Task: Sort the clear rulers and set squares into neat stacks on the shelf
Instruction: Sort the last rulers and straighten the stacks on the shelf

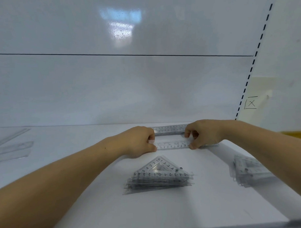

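Note:
A clear straight ruler lies across the white shelf between my hands. My left hand pinches its left end with curled fingers. My right hand pinches it further right, thumb on the near edge. Just behind it, against the back wall, sits a stack of clear rulers. In front lies a stack of clear triangular set squares with black numerals.
A second pile of clear set squares sits at the right near the shelf's edge. More clear rulers and squares lie at the far left. The white back panel rises behind; a slotted upright bounds the right.

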`<act>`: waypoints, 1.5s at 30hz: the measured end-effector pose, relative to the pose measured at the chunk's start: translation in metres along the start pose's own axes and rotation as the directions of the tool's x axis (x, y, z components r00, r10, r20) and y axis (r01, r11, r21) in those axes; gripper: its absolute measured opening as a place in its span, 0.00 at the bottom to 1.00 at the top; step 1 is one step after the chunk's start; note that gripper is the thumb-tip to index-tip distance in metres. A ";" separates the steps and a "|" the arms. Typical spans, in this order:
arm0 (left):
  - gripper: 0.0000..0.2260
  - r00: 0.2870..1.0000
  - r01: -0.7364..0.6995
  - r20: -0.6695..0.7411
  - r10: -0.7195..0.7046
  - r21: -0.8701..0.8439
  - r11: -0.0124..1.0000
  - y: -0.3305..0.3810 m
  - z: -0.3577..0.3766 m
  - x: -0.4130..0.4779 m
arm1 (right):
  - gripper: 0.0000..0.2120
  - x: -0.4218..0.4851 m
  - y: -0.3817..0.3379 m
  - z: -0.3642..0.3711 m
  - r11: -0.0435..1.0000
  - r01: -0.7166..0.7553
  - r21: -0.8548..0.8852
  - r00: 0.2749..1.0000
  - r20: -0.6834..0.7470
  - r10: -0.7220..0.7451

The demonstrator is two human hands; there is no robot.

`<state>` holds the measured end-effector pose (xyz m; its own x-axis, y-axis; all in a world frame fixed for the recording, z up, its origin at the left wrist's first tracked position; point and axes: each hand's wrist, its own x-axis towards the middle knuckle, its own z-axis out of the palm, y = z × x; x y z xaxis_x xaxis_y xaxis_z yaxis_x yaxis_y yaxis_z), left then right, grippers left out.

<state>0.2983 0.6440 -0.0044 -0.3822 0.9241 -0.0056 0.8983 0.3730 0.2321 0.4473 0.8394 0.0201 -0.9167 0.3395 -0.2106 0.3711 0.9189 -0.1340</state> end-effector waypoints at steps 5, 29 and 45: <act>0.14 0.991 0.100 0.101 -0.093 -0.068 0.993 0.007 -0.003 0.000 | 0.11 -0.002 0.000 0.001 0.999 -0.017 -0.049 0.998 0.059 0.020; 0.03 0.982 0.093 -0.141 -0.128 -0.234 0.968 0.005 -0.025 0.005 | 0.01 -0.012 0.009 -0.023 0.977 0.037 0.209 0.991 -0.133 -0.009; 0.24 0.998 0.061 -0.010 -0.061 -0.010 0.998 -0.001 -0.007 0.045 | 0.18 0.036 0.029 -0.007 0.999 -0.029 -0.013 0.980 -0.195 0.026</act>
<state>0.2784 0.6840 0.0023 -0.4385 0.8987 -0.0105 0.8711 0.4279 0.2412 0.4237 0.8795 0.0158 -0.9180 0.3961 -0.0209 0.3958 0.9111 -0.1148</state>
